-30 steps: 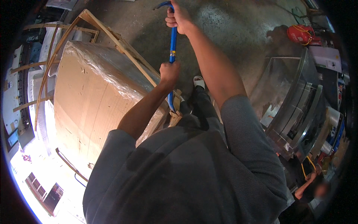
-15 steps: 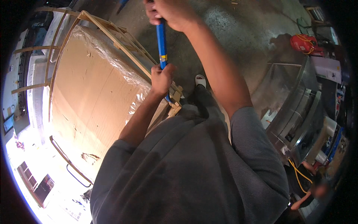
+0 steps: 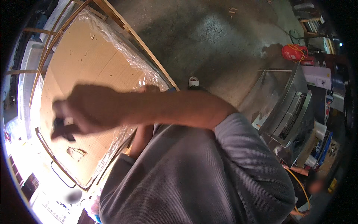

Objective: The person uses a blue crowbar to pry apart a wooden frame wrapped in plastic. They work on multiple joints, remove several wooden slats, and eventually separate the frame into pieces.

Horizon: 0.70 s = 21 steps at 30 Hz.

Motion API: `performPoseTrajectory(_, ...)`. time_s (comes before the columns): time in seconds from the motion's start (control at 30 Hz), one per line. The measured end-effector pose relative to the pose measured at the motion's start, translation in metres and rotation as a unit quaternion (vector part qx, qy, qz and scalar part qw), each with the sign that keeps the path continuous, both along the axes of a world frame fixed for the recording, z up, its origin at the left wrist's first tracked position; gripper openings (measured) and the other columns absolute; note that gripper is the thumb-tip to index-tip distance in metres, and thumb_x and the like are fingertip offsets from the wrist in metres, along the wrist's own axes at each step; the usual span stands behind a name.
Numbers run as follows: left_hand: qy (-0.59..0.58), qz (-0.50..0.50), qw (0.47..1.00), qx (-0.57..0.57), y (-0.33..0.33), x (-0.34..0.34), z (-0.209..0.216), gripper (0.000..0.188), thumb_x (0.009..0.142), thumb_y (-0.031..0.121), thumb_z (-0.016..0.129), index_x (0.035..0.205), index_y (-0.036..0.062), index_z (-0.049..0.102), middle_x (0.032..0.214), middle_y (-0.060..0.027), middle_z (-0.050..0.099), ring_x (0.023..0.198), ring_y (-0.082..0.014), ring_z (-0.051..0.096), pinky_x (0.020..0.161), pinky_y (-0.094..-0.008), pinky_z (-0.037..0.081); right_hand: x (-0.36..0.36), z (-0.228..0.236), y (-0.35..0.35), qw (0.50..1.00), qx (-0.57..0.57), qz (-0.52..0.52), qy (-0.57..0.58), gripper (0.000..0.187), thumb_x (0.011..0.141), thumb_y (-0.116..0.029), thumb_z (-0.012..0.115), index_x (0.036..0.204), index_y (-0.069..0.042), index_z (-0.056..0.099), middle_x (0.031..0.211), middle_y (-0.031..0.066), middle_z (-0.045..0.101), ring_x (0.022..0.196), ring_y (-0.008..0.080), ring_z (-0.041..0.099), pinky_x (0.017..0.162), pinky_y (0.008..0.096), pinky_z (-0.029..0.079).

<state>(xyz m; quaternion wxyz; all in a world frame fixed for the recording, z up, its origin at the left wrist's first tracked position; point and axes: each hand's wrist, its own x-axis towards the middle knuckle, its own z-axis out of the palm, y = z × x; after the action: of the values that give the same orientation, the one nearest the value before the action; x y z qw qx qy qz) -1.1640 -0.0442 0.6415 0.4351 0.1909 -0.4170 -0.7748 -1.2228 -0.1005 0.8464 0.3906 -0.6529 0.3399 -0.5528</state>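
Observation:
My right forearm crosses in front of me to the left, over the big cardboard-covered panel (image 3: pixel 108 67). At its end my right hand (image 3: pixel 84 110), smeared by motion, has its thumb and fingers closed around a small dark object (image 3: pixel 59 125); its kind is unclear. Behind that forearm, only the knuckles of my left hand (image 3: pixel 151 88) show, at the panel's near edge. A bit of a blue bar (image 3: pixel 172 89) shows beside them, the rest hidden. Clear plastic film (image 3: pixel 119 48) covers the panel's edge, along a wooden slat (image 3: pixel 140 43).
Wooden frame strips (image 3: pixel 37 30) stand at the far left. On the right are a metal cabinet-like unit (image 3: pixel 287 108), a red tank-like machine (image 3: pixel 294 52) with a yellow hose, and cluttered shelves. A person's arm (image 3: pixel 298 170) shows at the lower right. Wood scraps (image 3: pixel 232 11) lie on the floor.
My right hand has swung from the top of the view down to the left, over the panel. The blue bar, upright between both hands before, is now mostly hidden. The view has shifted slightly.

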Motion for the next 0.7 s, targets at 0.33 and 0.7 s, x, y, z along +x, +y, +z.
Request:
performPoseTrajectory(0.33, 0.056, 0.059, 0.997, -0.016, 0.034, 0.038, -0.027, 0.031, 0.087, 0.013, 0.057, 0.063, 0.0086, 0.038, 0.056, -0.0029, 0.038, 0.053, -0.0174, 0.034, 0.051, -0.035, 0.03, 0.102, -0.031, 0.063, 0.976, -0.024, 0.113, 0.186, 0.043, 0.092, -0.047, 0.06, 0.086, -0.004, 0.056, 0.067, 0.0172, 0.065, 0.061, 0.0366, 0.068, 0.054, 0.0483, 0.053)
performPoseTrajectory(0.7, -0.188, -0.146, 0.97, 0.045, -0.039, -0.064, 0.041, 0.024, 0.082, 0.009, 0.061, 0.062, 0.0087, 0.048, 0.054, 0.0013, 0.043, 0.045, -0.0086, 0.037, 0.043, -0.0272, 0.028, -0.132, 0.009, -0.024, 0.986, 0.067, -0.05, -0.145, 0.045, 0.099, -0.049, 0.056, 0.076, -0.01, 0.058, 0.055, -0.0034, 0.048, 0.043, 0.0088, 0.047, 0.039, 0.0255, 0.037)
